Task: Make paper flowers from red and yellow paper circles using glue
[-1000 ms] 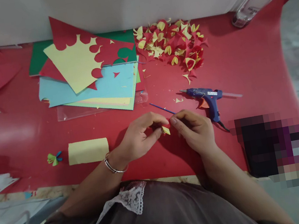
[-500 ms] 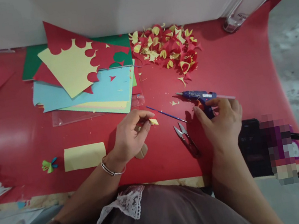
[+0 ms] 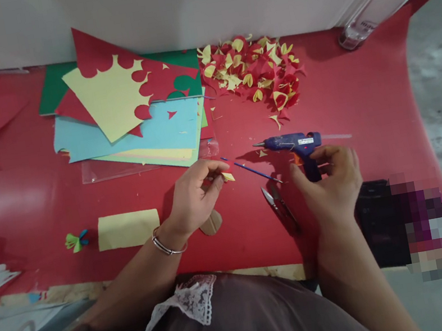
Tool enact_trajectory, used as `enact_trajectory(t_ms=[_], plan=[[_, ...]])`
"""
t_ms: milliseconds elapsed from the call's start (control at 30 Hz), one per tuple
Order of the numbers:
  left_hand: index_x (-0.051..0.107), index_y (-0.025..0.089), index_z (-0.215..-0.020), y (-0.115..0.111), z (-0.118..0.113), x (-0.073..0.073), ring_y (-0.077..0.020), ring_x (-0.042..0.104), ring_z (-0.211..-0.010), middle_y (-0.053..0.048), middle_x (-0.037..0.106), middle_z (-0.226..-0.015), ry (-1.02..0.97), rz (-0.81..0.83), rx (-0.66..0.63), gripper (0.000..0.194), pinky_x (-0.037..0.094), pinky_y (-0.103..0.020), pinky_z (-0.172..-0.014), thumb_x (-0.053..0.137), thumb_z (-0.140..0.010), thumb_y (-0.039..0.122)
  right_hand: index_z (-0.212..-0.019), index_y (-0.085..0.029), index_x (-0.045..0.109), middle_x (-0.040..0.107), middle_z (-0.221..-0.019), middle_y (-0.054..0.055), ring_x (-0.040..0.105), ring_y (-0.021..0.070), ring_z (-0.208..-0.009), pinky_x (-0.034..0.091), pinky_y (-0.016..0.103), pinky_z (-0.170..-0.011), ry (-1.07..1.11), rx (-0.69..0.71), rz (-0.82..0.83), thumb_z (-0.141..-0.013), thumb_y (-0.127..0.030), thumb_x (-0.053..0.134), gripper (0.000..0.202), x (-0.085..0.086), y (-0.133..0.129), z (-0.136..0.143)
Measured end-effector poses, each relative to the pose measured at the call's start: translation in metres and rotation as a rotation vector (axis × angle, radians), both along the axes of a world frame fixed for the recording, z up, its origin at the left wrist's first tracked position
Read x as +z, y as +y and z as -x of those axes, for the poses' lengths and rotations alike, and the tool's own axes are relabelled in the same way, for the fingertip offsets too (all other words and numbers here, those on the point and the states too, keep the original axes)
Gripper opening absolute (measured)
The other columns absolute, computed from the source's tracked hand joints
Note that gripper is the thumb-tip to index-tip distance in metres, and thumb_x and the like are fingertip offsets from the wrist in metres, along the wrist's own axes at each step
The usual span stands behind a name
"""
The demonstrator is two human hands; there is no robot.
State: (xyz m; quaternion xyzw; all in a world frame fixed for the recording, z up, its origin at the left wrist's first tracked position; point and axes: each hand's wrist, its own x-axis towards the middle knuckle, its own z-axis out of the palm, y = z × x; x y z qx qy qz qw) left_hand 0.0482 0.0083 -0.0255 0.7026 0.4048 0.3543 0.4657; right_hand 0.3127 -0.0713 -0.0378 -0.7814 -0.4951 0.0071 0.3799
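A small folded yellow paper piece (image 3: 228, 177) is pinched between the thumb and fingertips of my left hand (image 3: 196, 198). My right hand (image 3: 332, 177) grips the handle of a blue glue gun (image 3: 292, 142), whose nozzle points left and whose clear glue stick (image 3: 336, 136) juts out behind. A shadow under the gun shows it just above the red table. Between the hands lie a thin blue rod (image 3: 251, 169) and small thread snips (image 3: 279, 206). A brown rounded piece (image 3: 212, 223) lies partly under my left wrist.
Coloured paper sheets (image 3: 120, 129), some with scalloped cuts, are stacked at the back left. Red and yellow paper petals (image 3: 250, 66) form a pile at the back. A yellow strip (image 3: 128, 229) and a green-blue paper flower (image 3: 76, 242) lie left. A black device (image 3: 379, 223) with cables sits right.
My right hand has raised the glue gun off the table, moving it slightly left and levelling it. My left hand keeps its pinch on the yellow paper. The view has shifted slightly.
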Motion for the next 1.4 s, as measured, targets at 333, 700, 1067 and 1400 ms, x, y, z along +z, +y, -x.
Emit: enact_trajectory(t_ms=[333, 700, 1067, 1400], plan=[[0.072, 0.022, -0.109, 0.001, -0.004, -0.001, -0.0148, 0.076, -0.089, -0.005, 0.081, -0.103, 0.077, -0.057, 0.04, 0.02, 0.062, -0.027, -0.08, 0.065, -0.096, 0.009, -0.099, -0.027, 0.057, 0.07, -0.102, 0.008, 0.069, 0.029, -0.101, 0.056, 0.045, -0.083, -0.081, 0.281, -0.1, -0.089, -0.029, 0.079, 0.025, 0.01, -0.003, 0.017], [0.073, 0.022, -0.111, -0.002, -0.007, 0.0, -0.0153, 0.076, -0.092, -0.004, 0.081, -0.104, 0.121, -0.078, 0.046, 0.02, 0.061, -0.026, -0.078, 0.064, -0.097, 0.011, -0.099, -0.026, 0.059, 0.072, -0.104, 0.009, 0.069, 0.0275, -0.101, 0.056, 0.043, -0.082, -0.082, 0.308, -0.1, -0.09, -0.03, 0.079, 0.022, 0.009, -0.004, 0.017], [0.074, 0.022, -0.109, -0.002, -0.006, 0.0, -0.0148, 0.076, -0.088, -0.004, 0.08, -0.101, 0.123, -0.088, 0.056, 0.02, 0.061, -0.025, -0.074, 0.066, -0.095, 0.01, -0.095, -0.026, 0.06, 0.073, -0.102, 0.009, 0.071, 0.0276, -0.101, 0.058, 0.045, -0.085, -0.105, 0.3, -0.102, -0.091, -0.028, 0.078, 0.018, 0.011, -0.004, 0.018], [0.073, 0.02, -0.11, -0.002, -0.006, -0.002, -0.0148, 0.077, -0.089, -0.006, 0.081, -0.102, 0.039, 0.008, 0.06, 0.015, 0.064, -0.027, -0.081, 0.069, -0.097, 0.014, -0.093, -0.027, 0.061, 0.074, -0.102, 0.007, 0.072, 0.0264, -0.1, 0.058, 0.044, -0.085, -0.107, 0.295, -0.115, -0.092, -0.026, 0.078, 0.018, 0.011, -0.005, 0.018]])
